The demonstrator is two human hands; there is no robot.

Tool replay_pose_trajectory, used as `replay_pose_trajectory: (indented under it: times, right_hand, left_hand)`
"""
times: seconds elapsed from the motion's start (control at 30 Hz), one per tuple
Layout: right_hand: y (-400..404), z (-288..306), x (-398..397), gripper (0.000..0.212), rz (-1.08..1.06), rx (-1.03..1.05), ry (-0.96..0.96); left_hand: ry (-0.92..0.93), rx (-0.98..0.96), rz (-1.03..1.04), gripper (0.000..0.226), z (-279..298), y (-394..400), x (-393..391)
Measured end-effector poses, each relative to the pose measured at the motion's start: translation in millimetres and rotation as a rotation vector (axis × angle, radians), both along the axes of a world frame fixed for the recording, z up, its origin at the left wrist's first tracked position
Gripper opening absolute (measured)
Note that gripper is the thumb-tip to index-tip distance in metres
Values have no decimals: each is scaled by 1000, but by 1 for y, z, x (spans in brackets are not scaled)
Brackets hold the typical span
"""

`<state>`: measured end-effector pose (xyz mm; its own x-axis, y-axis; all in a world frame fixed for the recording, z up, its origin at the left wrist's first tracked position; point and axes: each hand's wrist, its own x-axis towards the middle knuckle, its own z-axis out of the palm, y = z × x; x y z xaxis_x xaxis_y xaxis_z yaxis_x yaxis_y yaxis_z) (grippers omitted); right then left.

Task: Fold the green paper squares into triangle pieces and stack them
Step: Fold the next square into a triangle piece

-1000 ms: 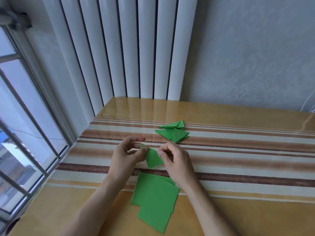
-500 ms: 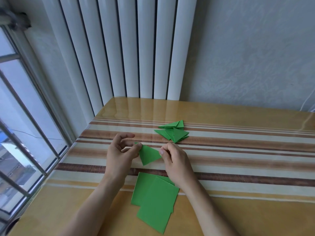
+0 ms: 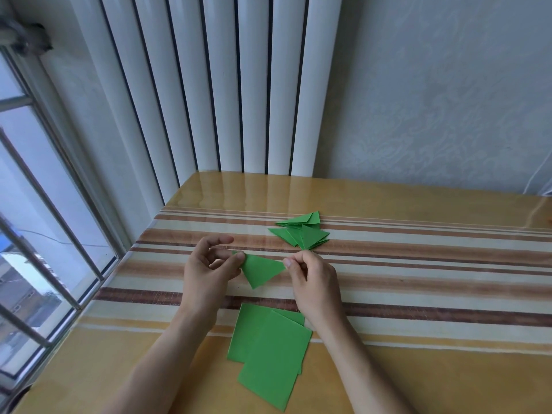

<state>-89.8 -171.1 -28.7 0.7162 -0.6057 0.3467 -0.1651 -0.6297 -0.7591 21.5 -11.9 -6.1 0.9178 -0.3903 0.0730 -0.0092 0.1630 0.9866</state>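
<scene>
- Striped, glossy table (image 3: pixel 418 264) stood against a white ribbed radiator (image 3: pixel 227 94), with a barred window (image 3: pixel 44 234) at the left.
- Left hand (image 3: pixel 206 270) pinched the left corner of a folded green triangle (image 3: pixel 261 268) between thumb and curled fingers, index finger extended.
- Right hand (image 3: pixel 313 279) pinched its right corner.
- Flat green paper squares (image 3: pixel 268 351) lay near, under the hands.
- Stack of folded triangles (image 3: pixel 301 233) lay farther right.
</scene>
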Motion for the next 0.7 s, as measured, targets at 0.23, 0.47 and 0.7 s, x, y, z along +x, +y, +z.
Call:
replay_pose_trajectory:
  times: [0.23,0.47,0.7]
  right_hand:
    - [-1,0,2,16,21,-7,6]
    - [5,8,-2,15,147,31,-32]
    - [5,3,2,16,217,-55,-31]
  left_hand:
    - [101,41,-110,36,5,-3,-7]
    - [109,90,-158,36,4,-4,-11]
    - [27,67,-217,29,1,-8,-12]
